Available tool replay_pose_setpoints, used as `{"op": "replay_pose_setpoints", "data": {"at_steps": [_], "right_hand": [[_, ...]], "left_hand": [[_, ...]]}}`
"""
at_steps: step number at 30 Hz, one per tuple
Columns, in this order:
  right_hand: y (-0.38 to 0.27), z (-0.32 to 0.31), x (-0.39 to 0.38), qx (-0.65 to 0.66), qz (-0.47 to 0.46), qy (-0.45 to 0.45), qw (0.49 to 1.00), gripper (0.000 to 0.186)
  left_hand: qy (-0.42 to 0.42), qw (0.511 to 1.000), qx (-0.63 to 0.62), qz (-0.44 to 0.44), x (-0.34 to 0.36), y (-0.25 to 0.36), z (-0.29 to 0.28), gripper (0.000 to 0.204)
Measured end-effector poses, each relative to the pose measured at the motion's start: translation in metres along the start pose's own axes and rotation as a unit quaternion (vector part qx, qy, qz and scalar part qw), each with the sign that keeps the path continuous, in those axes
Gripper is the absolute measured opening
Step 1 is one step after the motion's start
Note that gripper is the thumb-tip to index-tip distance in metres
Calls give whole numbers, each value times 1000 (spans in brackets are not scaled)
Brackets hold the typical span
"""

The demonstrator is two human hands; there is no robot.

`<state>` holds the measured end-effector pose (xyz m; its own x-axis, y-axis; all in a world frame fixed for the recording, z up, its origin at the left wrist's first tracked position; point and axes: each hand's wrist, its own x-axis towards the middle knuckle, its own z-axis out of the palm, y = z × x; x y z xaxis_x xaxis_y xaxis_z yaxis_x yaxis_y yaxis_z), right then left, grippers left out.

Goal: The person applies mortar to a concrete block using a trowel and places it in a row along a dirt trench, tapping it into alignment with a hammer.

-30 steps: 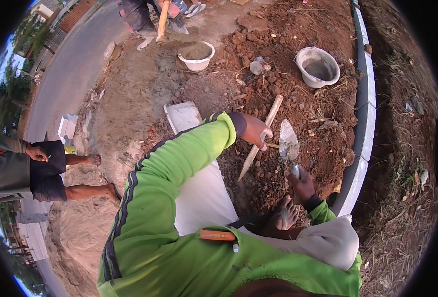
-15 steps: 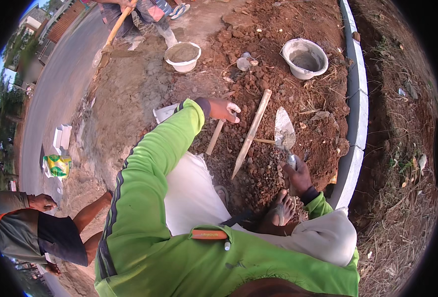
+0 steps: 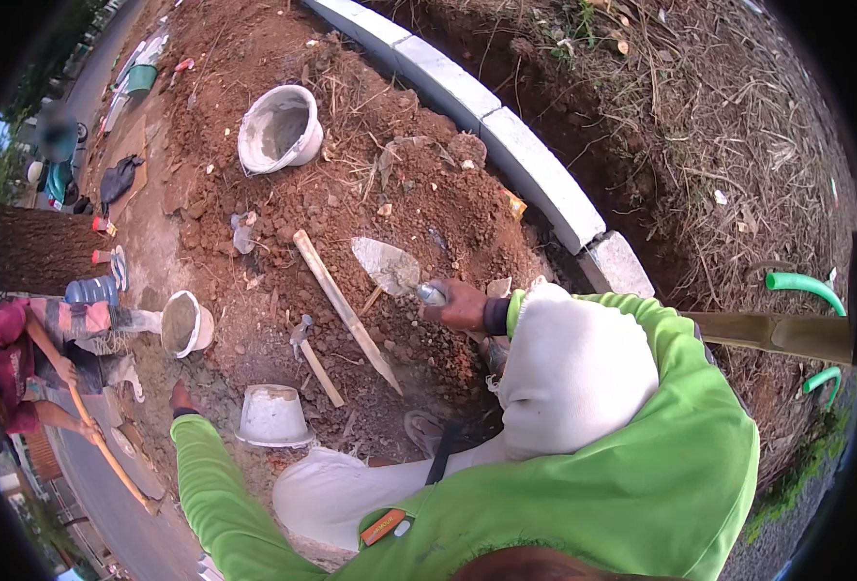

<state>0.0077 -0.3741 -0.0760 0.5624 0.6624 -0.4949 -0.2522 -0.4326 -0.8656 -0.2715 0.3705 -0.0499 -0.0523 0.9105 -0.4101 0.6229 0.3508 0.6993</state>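
My right hand (image 3: 459, 308) is wrapped round the handle of a pointed trowel (image 3: 387, 265), whose mortar-smeared blade is over the reddish soil. My left arm stretches out to the left. At its end my left hand (image 3: 182, 397) is small and foreshortened, so its fingers cannot be made out. Nearest to it are a white bucket filled with grey mortar (image 3: 184, 325) and an overturned white bucket (image 3: 273, 417). Between my two hands lie a hammer (image 3: 316, 360) with a wooden handle and a pointed wooden stake (image 3: 344, 308).
A white mortar-coated bucket (image 3: 280, 131) stands farther off on the soil. A row of concrete kerb blocks (image 3: 491, 111) runs beside a trench (image 3: 583, 165). At the left a co-worker (image 3: 36, 358) holds a long wooden handle (image 3: 109, 450). Green pipes (image 3: 804, 282) stick out at the right.
My view has swung to the right. My left hand has moved away from beside the hammer, out to the left. The trowel stays in my right hand.
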Motion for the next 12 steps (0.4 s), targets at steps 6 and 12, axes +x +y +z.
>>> {"op": "replay_pose_setpoints", "data": {"at_steps": [6, 12], "right_hand": [[4, 0, -9, 23, 35, -14, 999, 39], [17, -3, 6, 133, -3, -37, 990, 35]], "left_hand": [[-16, 999, -33, -35, -34, -8, 18, 80], [-25, 999, -20, -7, -84, -15, -6, 72]]}}
